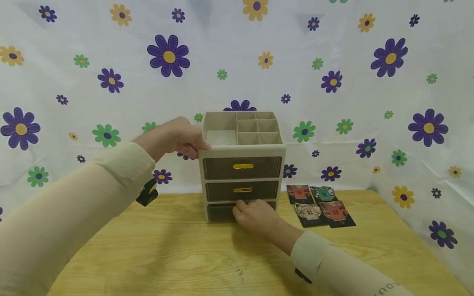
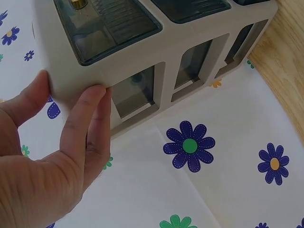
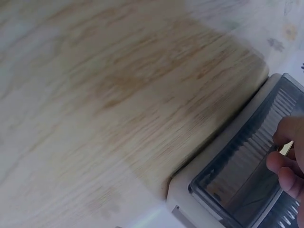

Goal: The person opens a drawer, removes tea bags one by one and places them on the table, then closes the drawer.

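A beige desktop organizer (image 1: 242,151) with three smoky see-through drawers stands upright on the wooden table. My left hand (image 1: 181,137) grips its upper left corner. In the left wrist view the thumb (image 2: 35,99) lies on the top side and the fingers (image 2: 78,121) on the side wall. Low at the front, my right hand (image 1: 255,216) covers the middle of the bottom drawer (image 1: 221,213). The right wrist view shows its thumb and fingers pinching the small gold handle (image 3: 286,148) of that drawer. All three drawers look pushed in.
Right of the organizer lie several dark square packets (image 1: 309,211) with printed fronts, on the table (image 1: 177,255). A white cloth (image 1: 229,41) with purple, yellow and green flowers hangs behind and to the right. Small open compartments (image 1: 258,126) divide part of the organizer's top.
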Available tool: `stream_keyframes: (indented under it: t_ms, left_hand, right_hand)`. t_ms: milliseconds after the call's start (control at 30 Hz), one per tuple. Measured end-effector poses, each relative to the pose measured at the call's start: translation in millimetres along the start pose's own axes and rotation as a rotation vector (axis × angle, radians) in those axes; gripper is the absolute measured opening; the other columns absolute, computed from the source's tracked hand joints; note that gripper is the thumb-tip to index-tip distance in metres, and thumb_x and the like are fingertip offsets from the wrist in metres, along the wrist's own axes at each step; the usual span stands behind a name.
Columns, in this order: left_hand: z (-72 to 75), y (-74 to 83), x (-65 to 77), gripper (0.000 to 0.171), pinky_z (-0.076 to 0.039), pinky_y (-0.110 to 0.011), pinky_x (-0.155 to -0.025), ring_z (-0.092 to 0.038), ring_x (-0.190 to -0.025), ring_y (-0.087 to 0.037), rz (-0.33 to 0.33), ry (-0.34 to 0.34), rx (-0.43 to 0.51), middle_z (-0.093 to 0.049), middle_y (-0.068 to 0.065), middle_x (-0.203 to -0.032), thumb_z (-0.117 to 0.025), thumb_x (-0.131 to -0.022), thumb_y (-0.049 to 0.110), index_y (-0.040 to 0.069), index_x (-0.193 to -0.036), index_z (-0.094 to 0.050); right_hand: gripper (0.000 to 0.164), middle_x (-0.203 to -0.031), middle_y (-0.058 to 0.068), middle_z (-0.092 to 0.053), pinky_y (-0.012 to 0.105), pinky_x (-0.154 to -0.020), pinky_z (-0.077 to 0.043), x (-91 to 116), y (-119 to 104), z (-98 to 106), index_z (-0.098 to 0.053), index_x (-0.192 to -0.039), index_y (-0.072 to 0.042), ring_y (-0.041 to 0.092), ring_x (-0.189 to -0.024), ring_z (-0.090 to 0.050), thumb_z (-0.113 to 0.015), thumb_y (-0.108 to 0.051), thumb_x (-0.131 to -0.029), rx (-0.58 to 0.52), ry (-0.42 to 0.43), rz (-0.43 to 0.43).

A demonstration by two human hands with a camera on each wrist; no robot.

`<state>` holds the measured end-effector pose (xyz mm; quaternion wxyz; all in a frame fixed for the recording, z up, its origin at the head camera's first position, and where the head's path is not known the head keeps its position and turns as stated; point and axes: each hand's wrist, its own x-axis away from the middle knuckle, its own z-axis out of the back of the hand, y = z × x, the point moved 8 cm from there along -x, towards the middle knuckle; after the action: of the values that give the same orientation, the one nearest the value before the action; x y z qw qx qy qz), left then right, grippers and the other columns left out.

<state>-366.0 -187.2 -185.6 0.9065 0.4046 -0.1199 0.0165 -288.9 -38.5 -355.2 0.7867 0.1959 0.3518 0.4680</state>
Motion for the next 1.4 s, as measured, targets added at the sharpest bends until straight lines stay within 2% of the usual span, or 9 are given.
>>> stream_keyframes:
  t_ms: [133, 300, 567, 967, 1200, 1400]
  left_hand:
    - [-0.1, 2.4, -0.5, 0.039, -0.063, -0.028, -0.074, -0.064, -0.074, -0.019, -0.001, 0.013, -0.007, -0.062, -0.019, -0.106, -0.070, -0.092, 0.011, -0.008, -0.124, -0.056]
    - [-1.1, 5.0, -0.5, 0.039, -0.063, -0.030, -0.075, -0.065, -0.077, -0.021, 0.002, 0.021, -0.010, -0.063, -0.020, -0.105, -0.069, -0.092, 0.011, -0.008, -0.124, -0.056]
    - [-1.2, 4.3, 0.5, 0.040, -0.063, -0.030, -0.074, -0.064, -0.077, -0.022, 0.007, 0.015, -0.006, -0.061, -0.020, -0.106, -0.069, -0.092, 0.011, -0.008, -0.125, -0.054]
    - [-1.9, 1.8, 1.3, 0.041, -0.062, -0.027, -0.073, -0.062, -0.072, -0.019, 0.023, 0.015, -0.016, -0.061, -0.019, -0.107, -0.069, -0.093, 0.012, -0.006, -0.126, -0.055]
    - [-2.1, 0.5, 1.2, 0.041, -0.062, -0.029, -0.076, -0.062, -0.075, -0.020, 0.024, 0.012, -0.002, -0.060, -0.020, -0.110, -0.068, -0.093, 0.010, -0.008, -0.126, -0.052]
    - [-1.8, -0.2, 1.3, 0.042, -0.062, -0.031, -0.078, -0.063, -0.078, -0.022, 0.028, 0.016, 0.001, -0.059, -0.021, -0.112, -0.068, -0.093, 0.010, -0.007, -0.128, -0.050]
  right_hand:
    - [0.005, -0.090, 0.000, -0.068, 0.023, -0.043, -0.050, 2, -2, 6, -0.072, -0.094, -0.014, 0.005, -0.047, -0.052, -0.068, -0.011, -0.094, 0.011, 0.021, 0.021]
    - [0.010, -0.076, -0.003, -0.058, 0.021, -0.037, -0.037, 7, -7, 13, -0.066, -0.084, -0.015, 0.004, -0.045, -0.032, -0.069, -0.011, -0.093, 0.014, 0.063, 0.043]
    - [0.004, -0.082, -0.005, -0.060, 0.021, -0.040, -0.043, 15, -20, 26, -0.067, -0.090, -0.016, 0.005, -0.050, -0.047, -0.068, -0.017, -0.095, -0.028, 0.036, 0.083]
    - [0.008, -0.081, -0.007, -0.060, 0.016, -0.037, -0.035, 27, -35, 42, -0.064, -0.085, -0.017, 0.001, -0.046, -0.032, -0.069, -0.012, -0.090, -0.067, 0.022, 0.133]
    - [0.013, -0.076, -0.007, -0.053, 0.018, -0.038, -0.021, 33, -42, 51, -0.061, -0.082, -0.017, 0.003, -0.048, -0.016, -0.070, -0.011, -0.089, -0.097, 0.047, 0.152]
    - [0.017, -0.075, -0.007, -0.052, 0.017, -0.036, -0.030, 36, -47, 56, -0.058, -0.078, -0.017, 0.001, -0.045, -0.023, -0.070, -0.012, -0.088, -0.117, 0.075, 0.172]
